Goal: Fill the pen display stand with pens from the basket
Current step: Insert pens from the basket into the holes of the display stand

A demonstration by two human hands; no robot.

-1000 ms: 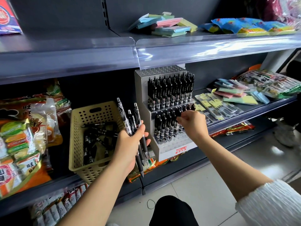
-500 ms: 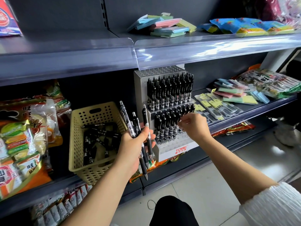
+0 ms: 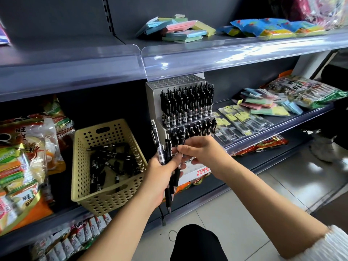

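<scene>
A grey tiered pen display stand (image 3: 153, 102) stands on the middle shelf, its upper tiers packed with black pens (image 3: 186, 104). Left of it sits a beige perforated basket (image 3: 105, 196) holding several loose black pens (image 3: 111, 162). My left hand (image 3: 160, 176) grips a bunch of black pens (image 3: 170, 194) upright in front of the stand's lower tier. My right hand (image 3: 203, 153) has come over to the bunch, and its thumb and fingers pinch one pen (image 3: 178, 174) of that bunch. The stand's lowest rows are mostly hidden behind both hands.
Snack bags (image 3: 24, 166) fill the shelf left of the basket. Packaged refills and coloured sticky notes (image 3: 263, 108) lie on the shelf right of the stand. More notepads (image 3: 178, 29) sit on the top shelf. Tiled floor and my dark knee (image 3: 195, 243) are below.
My right hand has left the stand's lower tier and moved left to the bunch, taking hold of one pen. My left hand with the pens has shifted right, toward the stand.
</scene>
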